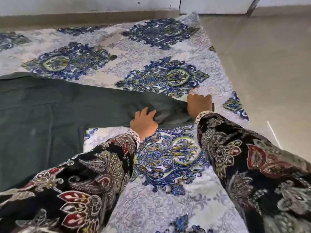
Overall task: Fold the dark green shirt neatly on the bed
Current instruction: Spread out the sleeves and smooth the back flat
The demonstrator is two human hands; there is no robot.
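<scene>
The dark green shirt [42, 115] lies spread flat on the left of the bed [168, 199], which has a white cover with blue and green medallions. One long sleeve [117, 103] stretches right across the cover. My left hand [143, 122] rests on the sleeve near its lower edge, fingers spread and pressing the cloth. My right hand [199, 104] is at the sleeve's cuff end with the fingers curled down; the cuff itself is hidden under that hand. Both my arms wear dark floral sleeves with white lace cuffs.
The bed's right edge [223, 84] runs diagonally, with grey-beige floor [260, 64] beyond it. A white wall with a brown skirting [84, 14] lies along the top. Patterned cover shows above and below the sleeve.
</scene>
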